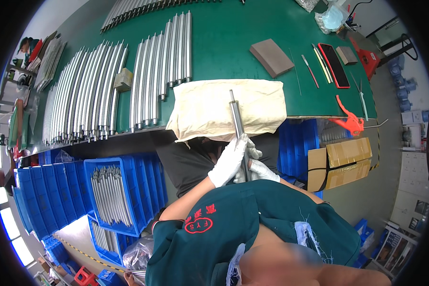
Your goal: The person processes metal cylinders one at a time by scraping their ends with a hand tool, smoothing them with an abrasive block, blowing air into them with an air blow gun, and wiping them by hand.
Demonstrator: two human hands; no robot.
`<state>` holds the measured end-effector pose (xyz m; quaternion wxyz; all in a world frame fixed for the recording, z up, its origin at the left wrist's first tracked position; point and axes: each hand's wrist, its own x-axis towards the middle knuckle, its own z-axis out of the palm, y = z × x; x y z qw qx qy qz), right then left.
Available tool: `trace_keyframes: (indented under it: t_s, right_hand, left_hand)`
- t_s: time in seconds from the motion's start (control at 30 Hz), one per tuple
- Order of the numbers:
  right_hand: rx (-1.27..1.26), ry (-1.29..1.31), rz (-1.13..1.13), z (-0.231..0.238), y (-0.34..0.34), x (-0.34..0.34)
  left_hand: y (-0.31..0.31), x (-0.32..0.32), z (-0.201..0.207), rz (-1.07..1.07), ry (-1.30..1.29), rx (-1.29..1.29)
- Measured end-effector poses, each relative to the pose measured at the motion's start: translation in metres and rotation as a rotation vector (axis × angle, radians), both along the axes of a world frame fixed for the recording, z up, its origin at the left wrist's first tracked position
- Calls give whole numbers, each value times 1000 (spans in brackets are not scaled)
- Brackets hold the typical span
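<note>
A polished metal shaft (236, 117) with a thin stepped end points away from me over a cream cloth (200, 107) at the table's front edge. My left hand (232, 161), in a white glove, is wrapped round the shaft close to my chest. Lower down, my right hand (263, 170), also gloved in white, has its fingers closed at the shaft's near part. The shaft's near end is hidden by my hands and body. Left of the cloth, rows of similar metal shafts (157, 66) lie side by side on the green table (219, 47).
On the table's right side are a brown block (272, 57), a red-edged phone (333, 66), thin tools and a red air gun (350, 119). A small block (123, 80) rests on the shafts. Blue crates (143, 190) holding shafts stand left; a cardboard box (348, 162) stands right.
</note>
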<state>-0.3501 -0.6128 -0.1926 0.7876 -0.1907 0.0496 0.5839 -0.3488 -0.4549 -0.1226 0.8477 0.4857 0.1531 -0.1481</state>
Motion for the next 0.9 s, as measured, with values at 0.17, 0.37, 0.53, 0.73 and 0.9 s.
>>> trace_keyframes:
  t_s: [0.17,0.37,0.53,0.73,0.9]
  right_hand:
    - [-69,46,-60,14,3,-2]
    - [-165,69,-58,11,2,-3]
    - [-95,-33,-57,9,3,-2]
    - [-176,48,-112,-3,0,-6]
    - [-102,7,-112,8,6,-5]
  left_hand:
    - [-1,0,3,13,8,-43]
    - [0,0,9,-18,-24,-5]
    - [-1,1,-1,-21,-1,47]
    - [0,3,10,-28,41,48]
    - [-2,2,1,6,-27,-65]
